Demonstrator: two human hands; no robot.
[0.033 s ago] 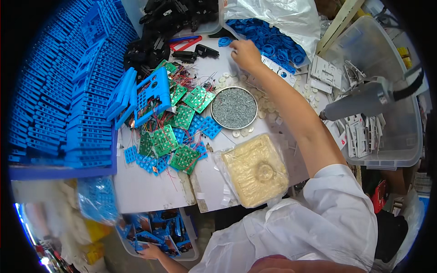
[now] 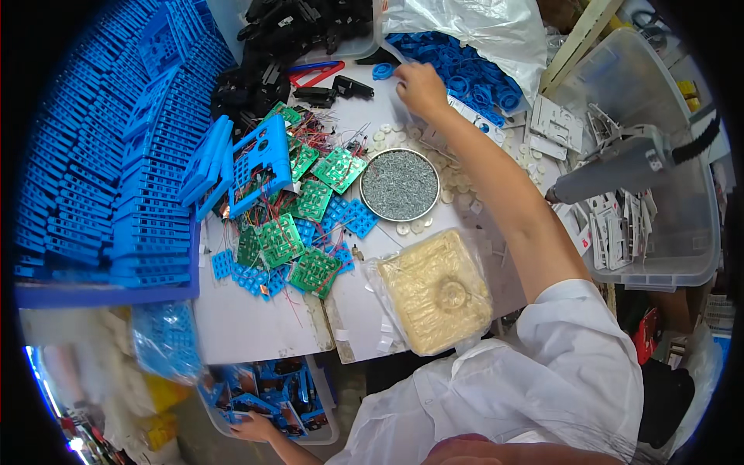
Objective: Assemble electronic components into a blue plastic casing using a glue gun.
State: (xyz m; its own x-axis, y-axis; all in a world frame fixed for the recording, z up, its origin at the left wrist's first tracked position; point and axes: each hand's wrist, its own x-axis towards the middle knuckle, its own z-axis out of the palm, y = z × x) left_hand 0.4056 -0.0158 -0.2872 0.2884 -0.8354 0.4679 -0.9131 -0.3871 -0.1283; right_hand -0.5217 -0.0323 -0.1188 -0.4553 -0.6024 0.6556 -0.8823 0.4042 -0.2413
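- Reaching across the white worktop [image 2: 248, 325], the right hand [image 2: 422, 87] lies at the mouth of the white bag [image 2: 477, 19], fingertips just beside a blue ring [image 2: 382, 71]; contact between them cannot be told.
- Right hand, state: fingers bent and partly closed, palm turned down; nothing plainly held, though a small part hidden beneath cannot be ruled out.
- Blue ring, position: on the worktop, left of the fingertips, near the heap of blue parts [image 2: 465, 66] in the bag and above the black plastic pieces [image 2: 353, 87].
- Left hand [image 2: 254, 428], state: low down at the edge of the clear bin [image 2: 329, 434] of blue assemblies [image 2: 267, 395], fingers loosely extended; whether it grasps anything cannot be told.
- Step in hand, as judged: singling out a small blue part with the right hand, the left being stationed at the bin.
- Next move, as judged: a thumb-and-finger pinch on the ring's thin edge would be called for, with a lift clear of neighbouring parts.
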